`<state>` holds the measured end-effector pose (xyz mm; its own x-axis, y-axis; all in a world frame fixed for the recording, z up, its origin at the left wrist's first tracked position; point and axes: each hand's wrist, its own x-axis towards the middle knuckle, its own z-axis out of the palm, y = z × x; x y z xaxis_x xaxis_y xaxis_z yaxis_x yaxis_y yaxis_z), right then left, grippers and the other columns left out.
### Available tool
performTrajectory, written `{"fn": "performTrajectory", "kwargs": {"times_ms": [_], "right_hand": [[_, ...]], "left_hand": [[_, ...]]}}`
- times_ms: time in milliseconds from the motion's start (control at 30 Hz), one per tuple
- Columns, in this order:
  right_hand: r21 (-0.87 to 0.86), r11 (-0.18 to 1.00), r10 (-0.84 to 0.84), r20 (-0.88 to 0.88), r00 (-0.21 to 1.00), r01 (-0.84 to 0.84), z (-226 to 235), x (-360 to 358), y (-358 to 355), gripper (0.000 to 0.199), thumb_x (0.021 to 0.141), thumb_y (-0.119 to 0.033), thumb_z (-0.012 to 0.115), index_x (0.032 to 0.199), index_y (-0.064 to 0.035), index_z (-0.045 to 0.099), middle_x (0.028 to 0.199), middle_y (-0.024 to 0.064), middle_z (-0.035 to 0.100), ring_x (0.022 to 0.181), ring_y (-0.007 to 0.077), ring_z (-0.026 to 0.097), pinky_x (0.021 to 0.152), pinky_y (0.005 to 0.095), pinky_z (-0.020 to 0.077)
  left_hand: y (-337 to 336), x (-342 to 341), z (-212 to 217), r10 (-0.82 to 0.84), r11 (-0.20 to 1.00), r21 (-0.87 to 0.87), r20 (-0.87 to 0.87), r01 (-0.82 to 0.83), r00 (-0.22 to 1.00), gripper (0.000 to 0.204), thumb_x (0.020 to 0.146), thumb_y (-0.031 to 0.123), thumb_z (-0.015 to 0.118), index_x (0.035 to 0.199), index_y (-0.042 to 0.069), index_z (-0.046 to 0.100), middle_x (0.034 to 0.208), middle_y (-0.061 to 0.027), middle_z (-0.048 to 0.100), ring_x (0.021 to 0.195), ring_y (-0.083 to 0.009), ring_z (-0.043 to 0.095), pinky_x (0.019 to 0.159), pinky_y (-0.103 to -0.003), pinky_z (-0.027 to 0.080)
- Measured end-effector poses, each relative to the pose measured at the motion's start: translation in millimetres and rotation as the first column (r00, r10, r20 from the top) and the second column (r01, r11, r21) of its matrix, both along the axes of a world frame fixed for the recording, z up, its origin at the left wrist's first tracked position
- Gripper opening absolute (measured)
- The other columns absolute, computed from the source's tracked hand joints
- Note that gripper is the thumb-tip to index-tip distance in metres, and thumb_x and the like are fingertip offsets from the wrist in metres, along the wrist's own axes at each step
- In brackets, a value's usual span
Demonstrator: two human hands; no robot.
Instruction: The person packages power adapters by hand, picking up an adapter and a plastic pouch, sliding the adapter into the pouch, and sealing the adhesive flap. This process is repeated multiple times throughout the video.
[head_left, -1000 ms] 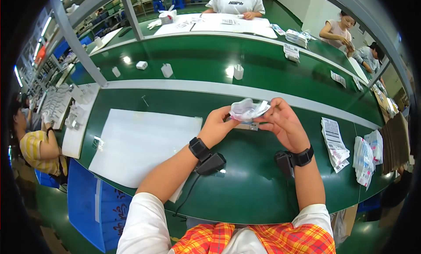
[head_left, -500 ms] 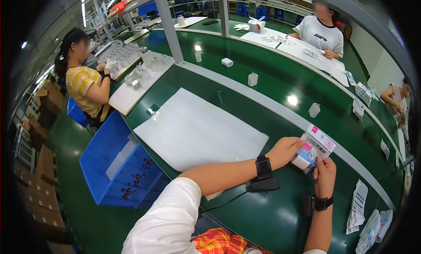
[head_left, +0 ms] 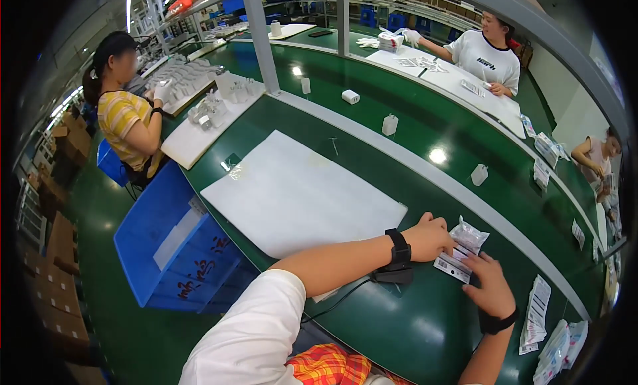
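A small retail package lies back side up on the green work surface, with a printed white card [head_left: 452, 268] at its near end and a bulging, shiny clear plastic pack [head_left: 470, 234] at the far end. My left hand [head_left: 428, 239] is at its left edge, fingers bent and apart, the fingertips touching or just over it. My right hand [head_left: 492, 285] is spread at the card's right side, its fingertips at the card's edge. Neither hand grips the package. Both wrists wear black straps.
A white mat [head_left: 306, 189] lies left of my hands, beside a blue bin [head_left: 179, 245]. Printed cards [head_left: 535, 312] and plastic pouches [head_left: 561, 352] lie at right. White charger blocks [head_left: 350, 96] stand on the green belt beyond a grey rail. Co-workers [head_left: 129, 112] sit left and across.
Held up in both hands before, the package now lies turned over on the surface, and both hands have loosened. The blocks on the belt have shifted slightly right. A co-worker across reaches sideways.
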<state>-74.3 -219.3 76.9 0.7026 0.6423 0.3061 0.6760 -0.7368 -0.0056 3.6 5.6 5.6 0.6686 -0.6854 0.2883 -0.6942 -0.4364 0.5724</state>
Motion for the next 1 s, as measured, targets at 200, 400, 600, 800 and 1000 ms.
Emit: {"fn": "performTrajectory", "kwargs": {"times_ms": [200, 400, 600, 800, 1000], "right_hand": [[0.176, 0.958, -0.152, -0.364, 0.919, 0.228, 1.0, -9.9, 46.0, 0.017, 0.076, -0.006, 0.069, 0.092, -0.0023, 0.072, 0.088, 0.0147, 0.066, 0.082, 0.0341, 0.063, 0.076, 0.0412, 0.0504], [0.102, 0.962, -0.225, -0.221, 0.949, 0.252, -14.0, -8.0, 56.9, 0.014, 0.073, -0.006, 0.071, 0.087, -0.0019, 0.071, 0.082, 0.0147, 0.063, 0.08, 0.0341, 0.061, 0.072, 0.0435, 0.049], [0.229, 0.948, -0.144, -0.309, 0.94, 0.22, -15.4, -0.1, 50.5, 0.008, 0.074, -0.004, 0.07, 0.079, -0.0006, 0.064, 0.081, 0.0149, 0.062, 0.08, 0.0342, 0.061, 0.071, 0.0433, 0.0487], [0.206, 0.969, -0.067, -0.315, 0.947, 0.137, -19.5, 9.2, 46.0, 0.007, 0.076, -0.003, 0.066, 0.078, 0.0, 0.06, 0.081, 0.014, 0.061, 0.082, 0.0338, 0.06, 0.073, 0.0434, 0.0483], [0.053, 0.998, 0.047, -0.431, 0.901, -0.026, 4.4, -5.3, 28.9, 0.006, 0.075, 0.003, 0.058, 0.078, -0.002, 0.059, 0.084, 0.0139, 0.06, 0.084, 0.0341, 0.058, 0.073, 0.0418, 0.0467]], "left_hand": [[-3.8, -13.0, 0.0, -0.015, 0.999, 0.047, 0.154, 0.007, 0.988, 0.027, 0.083, 0.016, 0.063, 0.109, 0.02, 0.069, 0.107, 0.0009, 0.06, 0.102, -0.023, 0.048, 0.09, -0.042, 0.03], [-6.7, -13.9, 0.4, 0.004, 0.993, 0.117, 0.158, -0.023, 0.987, 0.032, 0.082, 0.018, 0.064, 0.114, 0.02, 0.066, 0.108, -0.0003, 0.056, 0.103, -0.0252, 0.047, 0.09, -0.043, 0.031], [-5.1, -11.9, 2.0, 0.011, 0.994, 0.109, 0.138, -0.027, 0.99, 0.032, 0.082, 0.019, 0.065, 0.114, 0.02, 0.066, 0.109, -0.0012, 0.055, 0.104, -0.0263, 0.047, 0.091, -0.044, 0.032], [-4.7, -11.5, 4.2, 0.036, 0.988, 0.143, 0.146, -0.057, 0.989, 0.034, 0.081, 0.017, 0.065, 0.115, 0.021, 0.065, 0.111, -0.0016, 0.055, 0.104, -0.0272, 0.047, 0.093, -0.045, 0.033], [-10.9, -14.3, 5.7, 0.01, 0.987, 0.16, 0.127, -0.031, 0.992, 0.036, 0.082, 0.017, 0.065, 0.118, 0.022, 0.063, 0.113, -0.0007, 0.055, 0.104, -0.0272, 0.046, 0.094, -0.045, 0.034]]}}
